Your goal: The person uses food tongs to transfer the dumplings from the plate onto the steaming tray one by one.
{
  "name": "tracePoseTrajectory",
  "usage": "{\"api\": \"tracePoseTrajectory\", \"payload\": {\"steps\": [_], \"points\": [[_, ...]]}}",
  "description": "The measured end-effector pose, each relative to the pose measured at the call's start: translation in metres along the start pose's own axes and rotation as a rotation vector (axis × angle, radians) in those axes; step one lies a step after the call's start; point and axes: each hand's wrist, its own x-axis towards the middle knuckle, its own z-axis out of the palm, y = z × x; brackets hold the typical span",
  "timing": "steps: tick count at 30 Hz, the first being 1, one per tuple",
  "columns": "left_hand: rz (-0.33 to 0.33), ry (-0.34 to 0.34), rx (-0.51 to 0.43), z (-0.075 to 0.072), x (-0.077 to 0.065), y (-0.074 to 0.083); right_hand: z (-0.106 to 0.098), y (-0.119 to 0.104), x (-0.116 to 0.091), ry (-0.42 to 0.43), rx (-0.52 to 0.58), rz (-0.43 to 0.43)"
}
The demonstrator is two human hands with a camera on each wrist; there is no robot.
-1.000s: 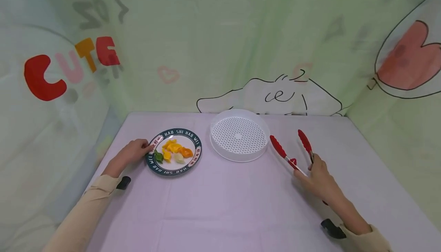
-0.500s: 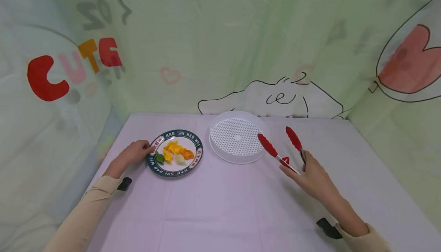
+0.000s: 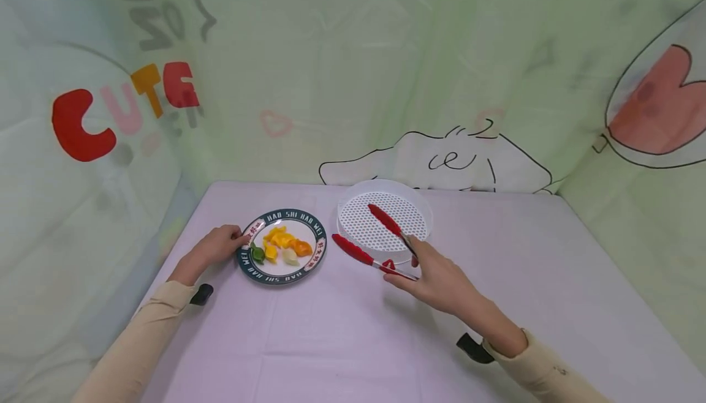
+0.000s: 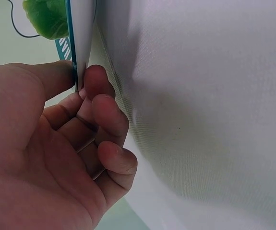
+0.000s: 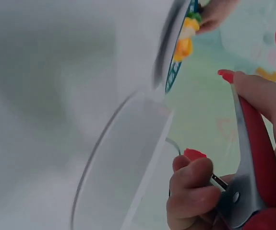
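My left hand [image 3: 219, 245] pinches the left rim of a round plate [image 3: 282, 279] with a dark green lettered border; in the left wrist view the thumb lies over the rim and the fingers beneath it. On the plate are small dumpling-shaped pieces: a green one [image 3: 257, 253], a pale one [image 3: 289, 256], an orange one [image 3: 301, 247] and several yellow ones [image 3: 282, 237]. My right hand [image 3: 441, 274] grips red-tipped metal tongs [image 3: 353, 250]. Their arms are spread, with nothing between the tips, which point left toward the plate and overlap the white steamer basket in the head view.
The round white perforated steamer basket [image 3: 408, 204] stands at the back middle of the cloth-covered table [image 3: 342, 342], right of the plate. Printed fabric walls [image 3: 331, 72] enclose the table at the back and sides.
My right hand has carried the tongs leftward from the right of the basket to in front of it, near the plate. My left hand keeps hold of the plate's rim.
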Motion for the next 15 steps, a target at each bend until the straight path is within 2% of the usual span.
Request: {"api": "tracePoseTrajectory", "payload": {"steps": [7, 15], "points": [[0.007, -0.002, -0.005, -0.002, 0.001, 0.0, 0.031, -0.037, 0.019, -0.075, -0.073, -0.083], [0.003, -0.002, -0.014, -0.002, 0.0, 0.001, 0.037, -0.064, 0.041, -0.114, -0.138, -0.124]]}}
